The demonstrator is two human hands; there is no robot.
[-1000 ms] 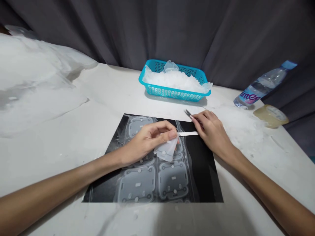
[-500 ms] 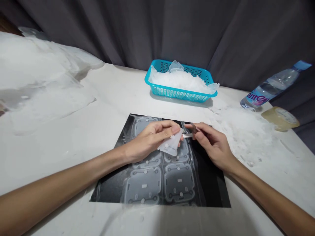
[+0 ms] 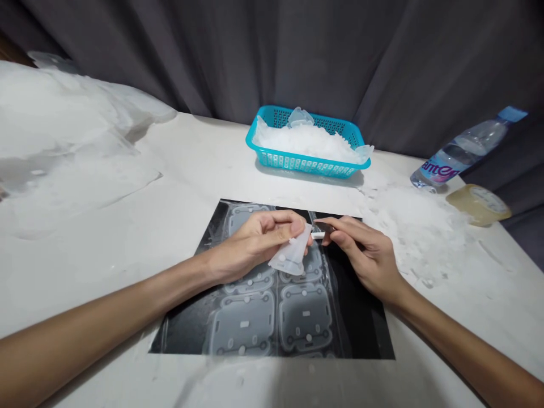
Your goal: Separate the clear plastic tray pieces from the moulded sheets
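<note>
My left hand (image 3: pixel 255 243) pinches a thin, milky translucent plastic piece (image 3: pixel 290 256) between thumb and fingers, and the piece hangs bent below the thumb. My right hand (image 3: pixel 368 249) is closed on a small metal tool that looks like tweezers (image 3: pixel 324 226), its two narrow arms pointing left. Their tips meet the edge of the piece beside my left fingertips; whether they grip it I cannot tell. Under both hands lies a black board (image 3: pixel 361 328) bearing a clear film sheet with rounded, frosted panels (image 3: pixel 305 323), some hidden by my left hand.
Behind the board stands a blue basket (image 3: pixel 308 161) heaped with white translucent bits. To the right are a scattered pile of clear scraps (image 3: pixel 412 226), a tilted-looking water bottle (image 3: pixel 463 150) and a yellowish tape roll (image 3: pixel 478 204). Plastic sheets (image 3: pixel 76 124) lie at the left; a dark curtain hangs behind.
The view has shifted slightly. The plastic piece has turned a little and now hangs narrower from my left hand. My right fingers have shifted slightly on the tool.
</note>
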